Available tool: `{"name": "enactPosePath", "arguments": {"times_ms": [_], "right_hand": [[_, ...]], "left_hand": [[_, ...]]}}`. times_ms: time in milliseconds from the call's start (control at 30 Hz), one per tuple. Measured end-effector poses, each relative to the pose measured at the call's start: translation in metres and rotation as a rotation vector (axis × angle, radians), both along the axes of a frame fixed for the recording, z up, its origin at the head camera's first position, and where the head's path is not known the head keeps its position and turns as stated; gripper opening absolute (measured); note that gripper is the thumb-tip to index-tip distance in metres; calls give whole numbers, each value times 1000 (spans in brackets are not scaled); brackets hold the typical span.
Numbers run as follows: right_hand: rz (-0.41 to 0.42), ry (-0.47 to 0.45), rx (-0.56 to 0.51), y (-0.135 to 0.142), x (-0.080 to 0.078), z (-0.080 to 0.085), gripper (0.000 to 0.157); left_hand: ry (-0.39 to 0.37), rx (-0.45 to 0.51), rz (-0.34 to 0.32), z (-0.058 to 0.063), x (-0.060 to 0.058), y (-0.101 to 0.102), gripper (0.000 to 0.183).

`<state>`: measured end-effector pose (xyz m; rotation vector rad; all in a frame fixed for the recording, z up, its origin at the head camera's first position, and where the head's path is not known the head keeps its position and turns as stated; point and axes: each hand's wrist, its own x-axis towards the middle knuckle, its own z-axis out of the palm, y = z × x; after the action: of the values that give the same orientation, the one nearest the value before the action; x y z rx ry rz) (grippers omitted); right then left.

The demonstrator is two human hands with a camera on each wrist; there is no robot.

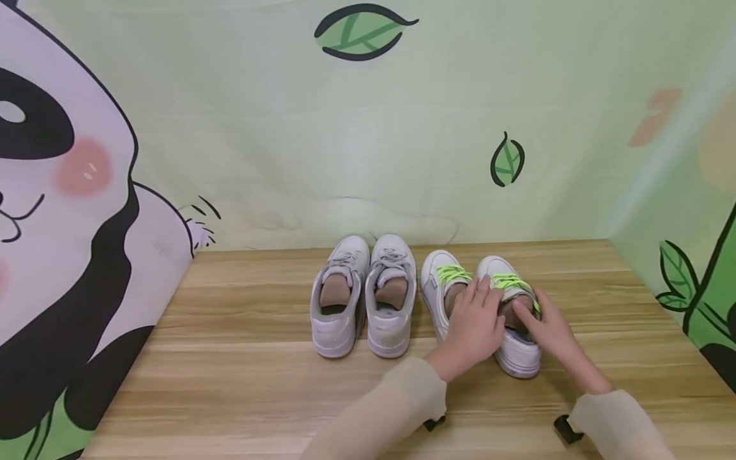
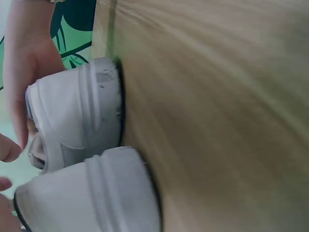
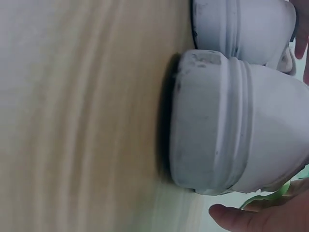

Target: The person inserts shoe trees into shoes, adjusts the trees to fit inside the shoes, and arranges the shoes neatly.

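Observation:
Two white sneakers with bright green laces stand side by side on the right. My left hand [image 1: 474, 326] reaches over the left sneaker [image 1: 432, 291], its extended fingers at the inner side of the right sneaker [image 1: 519, 354]. Along that right sneaker's outer side lies my right hand [image 1: 552, 327], thumb over the opening near the tongue, fingers by the green laces [image 1: 508, 281]. Seen from the right wrist, the right thumb [image 3: 227, 215] is extended beside a loose green lace end [image 3: 265, 195]. Both heels show in the left wrist view, the nearer heel [image 2: 91, 193] overlapping the farther heel [image 2: 79, 104].
Left of them stands another white pair with grey laces, a left shoe [image 1: 335, 335] and a right shoe [image 1: 389, 332], close together. All toes point at the green printed backdrop [image 1: 259, 128]. Underneath is a wood-grain surface [image 1: 241, 383]. Printed side panels flank it.

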<state>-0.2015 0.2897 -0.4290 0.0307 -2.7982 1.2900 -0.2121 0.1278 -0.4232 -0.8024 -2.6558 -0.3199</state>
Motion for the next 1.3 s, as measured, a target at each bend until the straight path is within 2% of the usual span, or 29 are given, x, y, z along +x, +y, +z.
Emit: {"name": "enactPosePath", "arguments": {"times_ms": [267, 433, 567, 667, 800, 1100, 1300], "right_hand": [[-35, 9, -32, -7, 8, -1, 75], [-63, 33, -61, -11, 8, -4, 77], [-83, 40, -49, -11, 5, -9, 77], [-91, 36, -34, -11, 3, -11, 77], [-97, 26, -21, -11, 2, -11, 76], [-113, 28, -25, -17, -8, -9, 75], [-109, 42, -42, -21, -16, -11, 74]], "left_hand": [[-51, 145, 111, -20, 3, -7, 61], [-108, 294, 194, -28, 5, -8, 68], [-189, 432, 209, -32, 6, -9, 73], [-229, 500, 199, -33, 7, -10, 75], [-242, 532, 199, -33, 7, -9, 74], [-187, 530, 210, -34, 6, -9, 71], [-234, 536, 190, -33, 7, -10, 73]]}}
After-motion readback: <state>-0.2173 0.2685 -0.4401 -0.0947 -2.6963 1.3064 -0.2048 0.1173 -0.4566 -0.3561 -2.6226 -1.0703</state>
